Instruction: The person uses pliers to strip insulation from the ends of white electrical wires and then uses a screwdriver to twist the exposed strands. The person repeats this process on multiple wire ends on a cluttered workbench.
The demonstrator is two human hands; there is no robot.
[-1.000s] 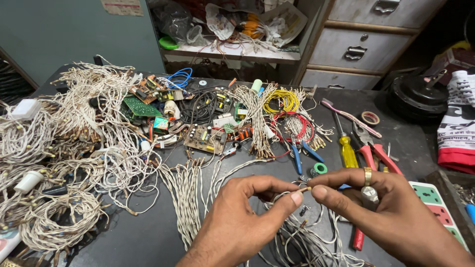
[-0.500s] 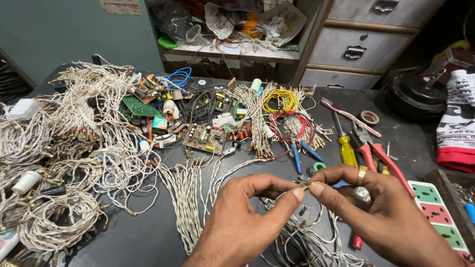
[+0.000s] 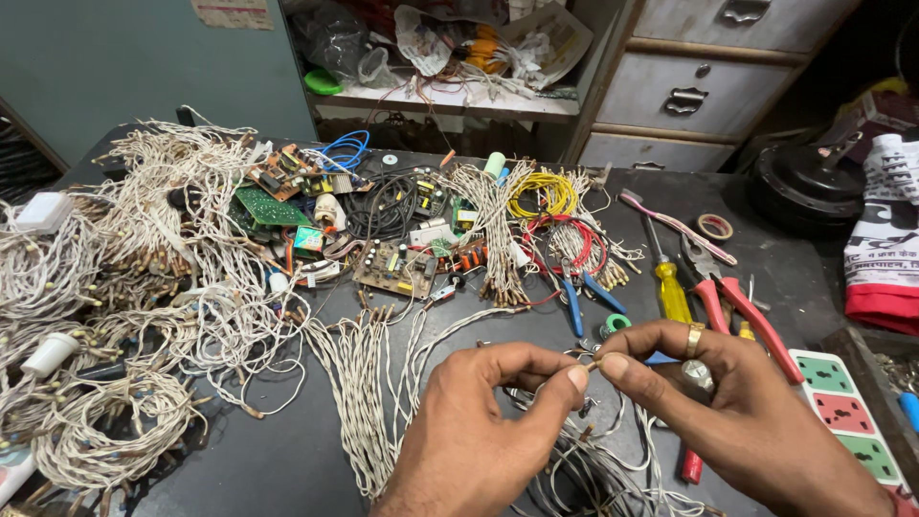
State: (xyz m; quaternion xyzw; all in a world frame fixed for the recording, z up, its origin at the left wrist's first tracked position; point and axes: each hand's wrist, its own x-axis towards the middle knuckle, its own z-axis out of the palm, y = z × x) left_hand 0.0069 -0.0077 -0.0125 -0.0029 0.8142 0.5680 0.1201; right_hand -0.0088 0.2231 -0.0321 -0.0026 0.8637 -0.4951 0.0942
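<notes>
My left hand [image 3: 488, 431] and my right hand [image 3: 728, 412] meet fingertip to fingertip low in the head view. Between thumbs and forefingers they pinch the end of a thin white twisted wire [image 3: 592, 363] with a small brownish tip. The right hand wears a gold ring. Under both hands lies a tangle of white wire [image 3: 593, 479]. A fan of cut twisted wire pieces [image 3: 359, 383] lies just left of my left hand on the dark table [image 3: 268, 460].
Big heaps of white wire [image 3: 124, 287] fill the left. Circuit boards [image 3: 392, 268], yellow and red wire coils [image 3: 546, 196], blue pliers [image 3: 574, 302], a yellow screwdriver [image 3: 670, 287] and red-handled pliers [image 3: 737, 306] lie behind the hands. A socket strip [image 3: 847, 412] sits right; drawers [image 3: 708, 86] stand behind.
Both hands have stayed together on the wire end; the fingers shifted slightly, working the tip between them.
</notes>
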